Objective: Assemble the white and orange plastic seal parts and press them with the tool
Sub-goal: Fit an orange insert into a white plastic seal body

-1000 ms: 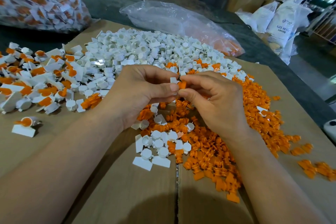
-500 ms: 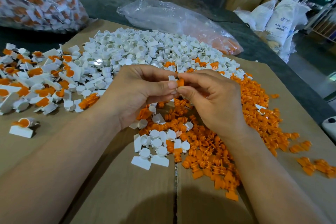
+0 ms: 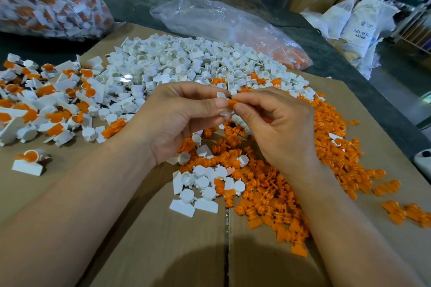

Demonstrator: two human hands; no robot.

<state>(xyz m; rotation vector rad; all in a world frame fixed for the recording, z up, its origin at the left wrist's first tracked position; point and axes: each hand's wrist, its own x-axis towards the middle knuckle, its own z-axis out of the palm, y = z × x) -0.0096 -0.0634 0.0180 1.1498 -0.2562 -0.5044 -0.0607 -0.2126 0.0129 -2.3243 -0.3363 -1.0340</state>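
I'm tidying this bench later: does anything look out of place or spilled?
No damage shows. A few white parts lie strayed in the orange pile, and one assembled seal sits alone, apart from the assembled heap.

Both forearms bare, entering from the bottom corners and angling inward to meet in the middle. Left hand (image 3: 177, 121) raised, thumb side up, wrist slightly bent. Its thumb lies straight toward the right, index curled over the top, the two pinching a white part (image 3: 221, 95). Other left fingers curl underneath. Right hand (image 3: 279, 128) faces it, back of hand toward the camera. Its thumb and index tips pinch an orange part (image 3: 231, 103) pressed up against the white part. Remaining right fingers fold loosely into the palm. The hands meet tip to tip, thumbs nearly touching.
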